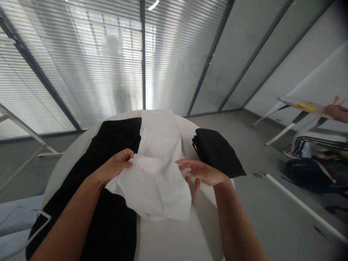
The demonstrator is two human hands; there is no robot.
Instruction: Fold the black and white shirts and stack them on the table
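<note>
A white garment [159, 159] lies lengthwise across the round white table [168, 239]. My left hand [115, 166] is closed on its left edge, pinching a fold of the white cloth and lifting it slightly. My right hand [199, 172] hovers at the garment's right edge with fingers spread and curled, holding nothing. A black garment [108, 181] lies spread under and left of the white one. A folded black garment [217, 152] sits at the table's right edge, just beyond my right hand.
Glass walls with blinds [141, 61] stand behind the table. At right another person's hand [335, 110] reaches a white table [299, 105], with a dark bag [307, 174] on the grey floor. A white pole [301, 204] lies on the floor.
</note>
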